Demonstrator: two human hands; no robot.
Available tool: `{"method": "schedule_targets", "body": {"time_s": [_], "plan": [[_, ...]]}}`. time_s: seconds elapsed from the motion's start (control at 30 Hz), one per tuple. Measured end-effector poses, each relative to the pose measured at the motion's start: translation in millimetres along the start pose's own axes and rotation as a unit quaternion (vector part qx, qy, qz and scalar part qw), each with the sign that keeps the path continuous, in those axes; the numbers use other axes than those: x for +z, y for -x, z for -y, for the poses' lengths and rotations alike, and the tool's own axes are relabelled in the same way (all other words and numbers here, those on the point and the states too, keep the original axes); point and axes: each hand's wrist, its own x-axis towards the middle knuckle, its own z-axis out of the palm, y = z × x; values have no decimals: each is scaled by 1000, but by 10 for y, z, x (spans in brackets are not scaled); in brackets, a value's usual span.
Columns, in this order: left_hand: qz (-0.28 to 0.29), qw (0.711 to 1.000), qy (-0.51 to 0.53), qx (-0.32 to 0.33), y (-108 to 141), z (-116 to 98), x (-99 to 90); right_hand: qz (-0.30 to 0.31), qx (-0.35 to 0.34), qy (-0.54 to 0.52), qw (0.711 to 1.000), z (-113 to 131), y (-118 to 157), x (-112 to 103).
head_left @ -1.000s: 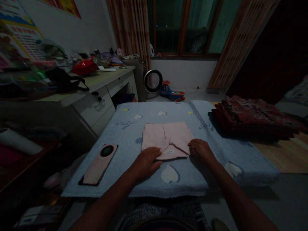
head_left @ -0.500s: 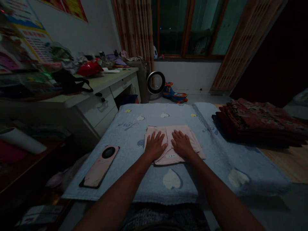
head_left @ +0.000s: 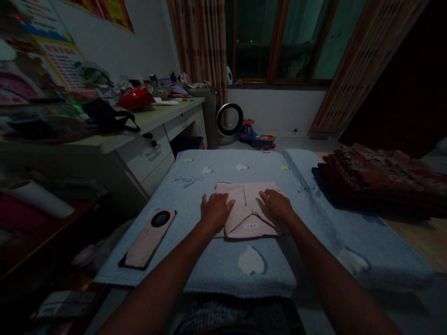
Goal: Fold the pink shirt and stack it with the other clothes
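Note:
A folded pink garment [head_left: 249,216] with a small white label near its front edge lies on the blue patterned cover. My left hand [head_left: 215,210] rests on its left edge, thumb over the cloth and fingers apart. On the right side of the garment lies my right hand [head_left: 278,205], thumb pointing inward; part of its fingers is hidden behind the hand. Neither hand lifts the fabric. To the left lies a pink phone [head_left: 148,242], its round dark camera ring facing up.
The blue cover [head_left: 195,260] spreads under the garment. At the right stands a stack of dark red patterned cloth [head_left: 380,181]. A cluttered desk [head_left: 146,160] runs along the left wall. Beyond are a ring-shaped appliance [head_left: 229,120] and a blue-orange ride-on toy [head_left: 256,137].
My hands have moved apart, from flat on the garment's middle to its left and right sides. The front flap and label show more fully. The view has shifted slightly.

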Motion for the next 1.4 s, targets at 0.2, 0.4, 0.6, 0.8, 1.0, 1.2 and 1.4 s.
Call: {"method": "schedule_targets", "body": {"time_s": [0.2,0.4,0.6,0.8,1.0,1.2,1.4], "plan": [[-82,995,-13,54,-452,-52,103,-109,-51,-27,992,242,-207,28],[8,1000,-9,20,-475,-10,403,-61,-28,-22,998,266,-244,288],[53,998,7,-42,-382,-9,357,-38,59,-13,997,280,-278,317],[48,993,29,-102,-344,25,390,13,124,-54,991,192,-310,290],[22,993,74,-86,-212,197,327,-1,154,-72,986,-271,-242,227],[-24,967,217,-128,-47,401,120,-91,159,-132,974,-646,-82,141],[41,865,423,-266,-141,459,63,-17,225,-218,950,-521,-119,-62]]}}
